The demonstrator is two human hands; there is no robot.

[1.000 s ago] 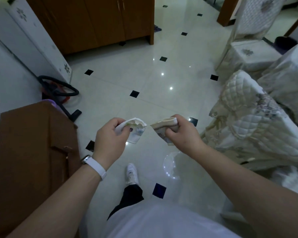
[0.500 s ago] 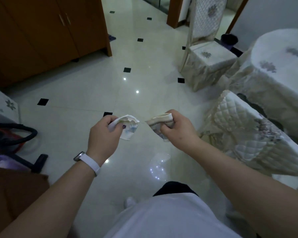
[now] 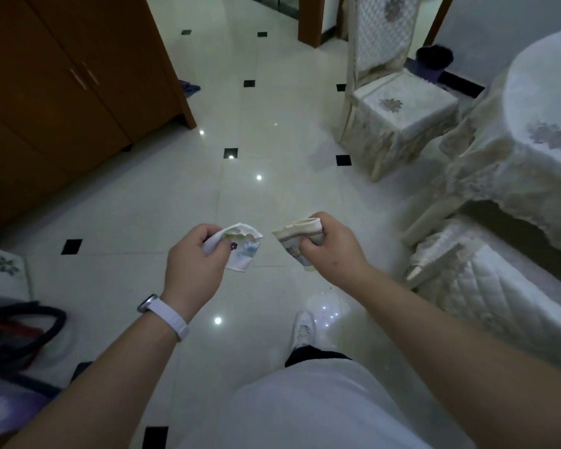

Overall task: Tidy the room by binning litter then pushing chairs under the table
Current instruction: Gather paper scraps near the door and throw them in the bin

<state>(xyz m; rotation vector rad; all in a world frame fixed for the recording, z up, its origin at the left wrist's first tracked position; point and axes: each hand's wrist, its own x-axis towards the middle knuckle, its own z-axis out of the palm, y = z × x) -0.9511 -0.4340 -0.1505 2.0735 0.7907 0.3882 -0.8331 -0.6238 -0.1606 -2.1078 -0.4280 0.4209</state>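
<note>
Litter is being held in two pieces, one per hand, over the tiled floor at mid-frame. A wooden cabinet is standing far left. A cloth-covered surface is filling the right side, with a far chair standing pulled out beside it and a near chair standing just right of the right arm. A dark tub, probably the bin, is showing far ahead-right behind the far chair, well apart from both hands, with the right one nearer. The far chair is likely blocking a straight walk. The left grip is curling tight round a white flowered scrap. The right grip is pinching a beige scrap whose long axis is running down-right. The scraps are near each other but not touching.
</note>
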